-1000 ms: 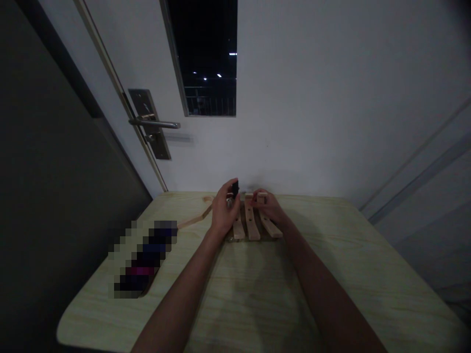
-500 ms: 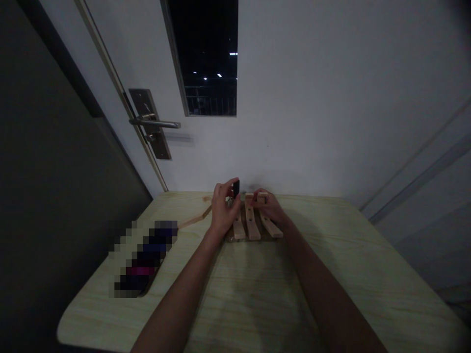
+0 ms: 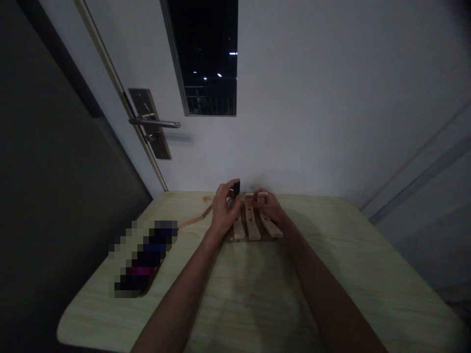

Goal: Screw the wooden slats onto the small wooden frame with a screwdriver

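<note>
A small wooden rack of three parallel slats (image 3: 252, 225) lies at the far middle of a pale wood-grain table (image 3: 257, 289). My left hand (image 3: 222, 212) is closed round a small black tool handle (image 3: 236, 188) held upright over the far end of the left slat. My right hand (image 3: 270, 207) rests on the right side of the rack, fingers pinched on the far end of the right slat. A loose thin wooden strip (image 3: 196, 216) lies on the table just left of my left hand.
A dark oblong object (image 3: 145, 257), blurred out, lies at the table's left edge. Behind the table stands a white wall with a dark window (image 3: 206, 56); to the left is a door with a metal lever handle (image 3: 154, 123).
My left hand has shifted slightly with the black tool, its fingers regripping near the left slat's far end. My right hand and the rack stay where they were.
</note>
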`<action>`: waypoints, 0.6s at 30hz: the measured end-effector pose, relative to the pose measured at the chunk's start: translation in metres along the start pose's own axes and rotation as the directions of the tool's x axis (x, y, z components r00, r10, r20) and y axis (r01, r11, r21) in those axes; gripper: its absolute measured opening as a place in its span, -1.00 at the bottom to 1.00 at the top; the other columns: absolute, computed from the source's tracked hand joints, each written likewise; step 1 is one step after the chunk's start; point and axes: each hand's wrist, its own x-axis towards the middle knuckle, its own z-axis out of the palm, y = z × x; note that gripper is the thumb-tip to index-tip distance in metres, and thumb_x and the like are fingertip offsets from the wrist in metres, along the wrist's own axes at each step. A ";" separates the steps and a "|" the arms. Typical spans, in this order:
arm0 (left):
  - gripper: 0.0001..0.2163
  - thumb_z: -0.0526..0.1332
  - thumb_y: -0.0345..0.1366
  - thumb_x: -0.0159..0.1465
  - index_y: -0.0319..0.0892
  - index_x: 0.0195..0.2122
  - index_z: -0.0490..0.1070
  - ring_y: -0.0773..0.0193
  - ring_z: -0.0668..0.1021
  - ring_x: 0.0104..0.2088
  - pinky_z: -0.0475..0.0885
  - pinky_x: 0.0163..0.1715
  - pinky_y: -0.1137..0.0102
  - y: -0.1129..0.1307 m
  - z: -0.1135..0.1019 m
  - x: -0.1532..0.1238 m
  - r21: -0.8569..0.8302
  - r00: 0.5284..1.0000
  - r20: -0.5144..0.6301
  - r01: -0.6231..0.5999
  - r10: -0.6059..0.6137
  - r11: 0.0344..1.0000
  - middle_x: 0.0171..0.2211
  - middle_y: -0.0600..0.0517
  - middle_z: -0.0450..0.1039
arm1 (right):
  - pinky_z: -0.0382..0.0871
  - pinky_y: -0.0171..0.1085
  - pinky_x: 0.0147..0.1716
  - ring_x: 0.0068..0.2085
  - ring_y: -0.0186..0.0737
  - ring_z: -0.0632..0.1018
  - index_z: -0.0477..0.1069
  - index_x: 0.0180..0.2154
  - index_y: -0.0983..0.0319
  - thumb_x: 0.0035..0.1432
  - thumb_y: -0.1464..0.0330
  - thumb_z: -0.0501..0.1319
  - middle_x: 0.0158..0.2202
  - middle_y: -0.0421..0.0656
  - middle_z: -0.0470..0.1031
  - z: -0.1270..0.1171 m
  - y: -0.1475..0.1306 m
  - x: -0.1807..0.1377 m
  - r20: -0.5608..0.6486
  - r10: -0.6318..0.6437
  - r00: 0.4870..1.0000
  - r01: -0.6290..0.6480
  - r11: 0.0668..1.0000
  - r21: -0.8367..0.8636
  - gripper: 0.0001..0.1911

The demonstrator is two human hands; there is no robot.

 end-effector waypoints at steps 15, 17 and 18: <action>-0.62 0.19 -0.35 0.24 -0.04 0.09 0.26 0.32 0.44 -0.27 0.45 -0.24 0.36 -0.002 0.001 -0.001 0.044 1.000 -0.016 0.022 -0.021 0.999 -0.23 0.02 0.31 | 0.26 -0.30 -0.42 -0.45 -0.33 0.35 0.30 -0.45 0.20 -0.23 0.21 0.37 -0.50 -0.27 0.35 0.001 -0.004 -0.001 -0.009 0.011 1.000 -0.011 1.000 -0.014 -0.66; -0.60 0.19 -0.36 0.23 -0.04 0.11 0.24 0.31 0.43 -0.27 0.45 -0.24 0.35 -0.003 0.002 -0.001 0.047 1.000 -0.013 0.018 -0.017 0.999 -0.22 0.01 0.34 | 0.26 -0.31 -0.42 -0.46 -0.34 0.35 0.29 -0.45 0.20 -0.23 0.20 0.37 -0.50 -0.27 0.34 0.001 -0.003 -0.001 -0.009 0.005 1.000 -0.005 1.000 -0.010 -0.65; -0.58 0.19 -0.36 0.23 -0.04 0.12 0.23 0.31 0.43 -0.27 0.45 -0.24 0.34 -0.003 0.002 -0.001 0.048 1.000 -0.014 0.016 -0.016 0.999 -0.21 0.01 0.35 | 0.26 -0.31 -0.43 -0.46 -0.34 0.35 0.29 -0.46 0.20 -0.24 0.19 0.37 -0.50 -0.27 0.34 0.001 -0.003 -0.001 -0.009 0.001 1.000 -0.001 1.000 -0.014 -0.65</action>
